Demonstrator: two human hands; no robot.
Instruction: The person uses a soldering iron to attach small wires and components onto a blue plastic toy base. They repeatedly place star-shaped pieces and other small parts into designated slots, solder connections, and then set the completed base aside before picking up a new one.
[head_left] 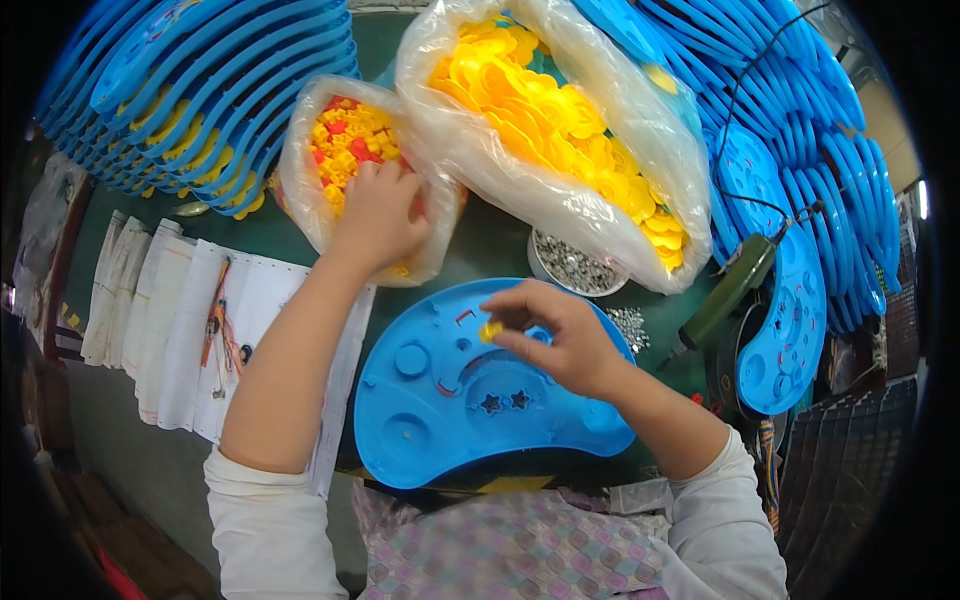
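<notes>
My left hand [381, 220] is in a clear plastic bag of small yellow and red plastic parts [346, 135]. Its fingers curl down among the parts; their tips are hidden, so what they pinch cannot be made out. Between the thumb and fingers of my right hand [568, 340] is a small yellow plastic piece [490, 331]. That hand is over a blue curved plastic shell [388, 440], which lies in front of me with round recesses and two star-shaped holes showing.
A larger bag [480, 160] holds yellow scalloped discs [540, 110]. Beside it stand a tub of screws [575, 265], loose screws [629, 326] and a green corded screwdriver [735, 290]. Blue shells are stacked left [230, 90] and right [780, 90]. White sheets with wires [270, 310] lie left.
</notes>
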